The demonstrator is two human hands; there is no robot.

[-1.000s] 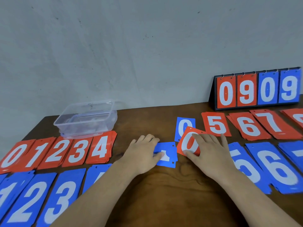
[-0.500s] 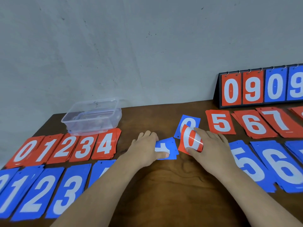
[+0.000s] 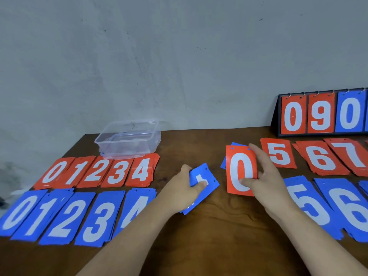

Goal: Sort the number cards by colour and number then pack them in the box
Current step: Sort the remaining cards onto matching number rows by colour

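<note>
My right hand (image 3: 266,180) grips a red 0 card (image 3: 239,172), lifted upright off the table, thumb on its lower face. A blue card (image 3: 237,145) lies mostly hidden behind it. My left hand (image 3: 183,188) holds a tilted blue card (image 3: 207,180) whose number the thumb partly covers. Red piles 0 to 4 (image 3: 97,172) and blue piles 0 to 4 (image 3: 65,216) line the left side. Red 5, 6, 7 piles (image 3: 316,156) and blue 5, 6 piles (image 3: 334,208) lie on the right. The clear plastic box (image 3: 129,139) stands behind the red piles.
A flip scoreboard (image 3: 322,114) showing 0 9 0 stands at the back right against the grey wall. The brown wooden table (image 3: 219,236) shows bare wood between my forearms. The table's left edge runs close to the blue 0 pile.
My right hand has raised the red 0 card from lying flat to upright. My left hand has picked the blue card up off the table and tilted it.
</note>
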